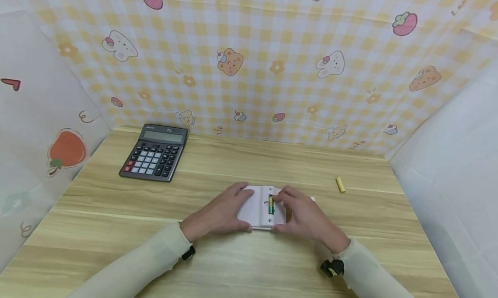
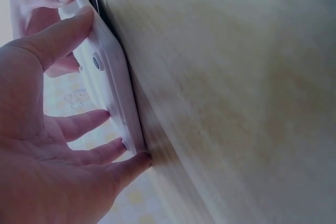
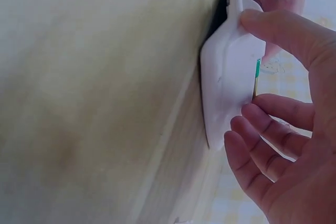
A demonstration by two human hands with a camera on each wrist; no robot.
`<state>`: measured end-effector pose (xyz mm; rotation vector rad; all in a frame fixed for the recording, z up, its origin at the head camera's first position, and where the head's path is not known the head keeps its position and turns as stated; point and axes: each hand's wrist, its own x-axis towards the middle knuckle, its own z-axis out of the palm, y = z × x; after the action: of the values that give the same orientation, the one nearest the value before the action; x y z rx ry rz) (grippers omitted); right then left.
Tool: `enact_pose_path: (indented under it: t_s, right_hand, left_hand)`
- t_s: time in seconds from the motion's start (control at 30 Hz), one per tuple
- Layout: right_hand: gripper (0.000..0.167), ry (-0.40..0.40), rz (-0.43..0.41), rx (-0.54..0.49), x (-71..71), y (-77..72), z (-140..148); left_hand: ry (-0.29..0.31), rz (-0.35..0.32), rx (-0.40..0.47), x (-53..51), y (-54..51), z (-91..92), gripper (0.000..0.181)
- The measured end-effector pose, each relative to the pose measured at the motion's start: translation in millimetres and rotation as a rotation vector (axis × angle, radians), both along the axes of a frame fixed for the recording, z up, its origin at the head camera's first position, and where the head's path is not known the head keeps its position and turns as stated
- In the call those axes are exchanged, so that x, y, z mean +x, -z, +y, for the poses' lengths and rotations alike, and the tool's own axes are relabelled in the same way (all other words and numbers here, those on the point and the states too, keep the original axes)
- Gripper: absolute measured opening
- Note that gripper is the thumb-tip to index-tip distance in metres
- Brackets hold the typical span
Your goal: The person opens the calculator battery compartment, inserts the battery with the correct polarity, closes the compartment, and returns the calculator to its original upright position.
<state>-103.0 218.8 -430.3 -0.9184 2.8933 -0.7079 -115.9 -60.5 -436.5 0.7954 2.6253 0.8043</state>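
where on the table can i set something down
Bare table: the back strip between calculator and yellow stick; the left stretch between calculator and left sleeve; the right side, nearer than the yellow stick. Crowded: the middle, where left hand and right hand hold the white device.

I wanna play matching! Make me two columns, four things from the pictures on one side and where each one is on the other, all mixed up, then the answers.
Things:
1. Dark calculator
2. White gadget
3. Green-and-gold battery
4. Small yellow stick

Places:
A. Lying by itself on the right part of the table
B. In a slot
C. At the far left of the table
D. Held by the left hand and right hand

Answers: 1-C, 2-D, 3-B, 4-A
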Motion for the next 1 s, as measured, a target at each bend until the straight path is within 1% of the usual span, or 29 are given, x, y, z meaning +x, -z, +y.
enact_pose_path:
  t_s: [0.13, 0.27, 0.43, 0.5, 0.67, 0.73, 0.87, 1.0]
  right_hand:
    - [0.071, -0.003, 0.013, 0.006, 2.8, 1.0, 1.4]
    - [0.071, -0.013, -0.021, -0.008, 1.8, -0.1, 4.0]
    - [0.064, -0.028, -0.064, -0.074, -4.0, -4.4, 11.9]
    - [0.057, -0.024, -0.062, -0.098, -6.6, -7.3, 17.3]
    - [0.033, 0.035, -0.057, -0.119, -13.3, -16.0, 34.6]
    - [0.029, 0.058, -0.057, -0.115, -16.4, -18.7, 42.3]
    - [0.029, 0.081, -0.058, -0.095, -20.5, -20.7, 57.4]
    - [0.031, 0.093, -0.081, -0.058, -22.0, -19.0, 71.5]
  left_hand:
    - [0.003, 0.004, -0.006, -0.4, 0.1, -0.4, 0.095]
    - [0.010, 0.002, -0.007, -0.7, 0.5, -1.1, 0.095]
    - [0.013, 0.007, -0.010, -1.0, 1.5, -2.0, 0.095]
    - [0.012, 0.011, -0.009, -1.2, 1.8, -2.1, 0.095]
    - [0.015, 0.022, -0.001, -1.7, 2.1, -1.4, 0.096]
    - [0.016, 0.023, 0.003, -1.7, 2.0, -1.4, 0.096]
    - [0.018, 0.022, 0.003, -1.4, 1.5, -1.7, 0.097]
    - [0.020, 0.023, 0.003, -1.3, 1.7, -2.0, 0.097]
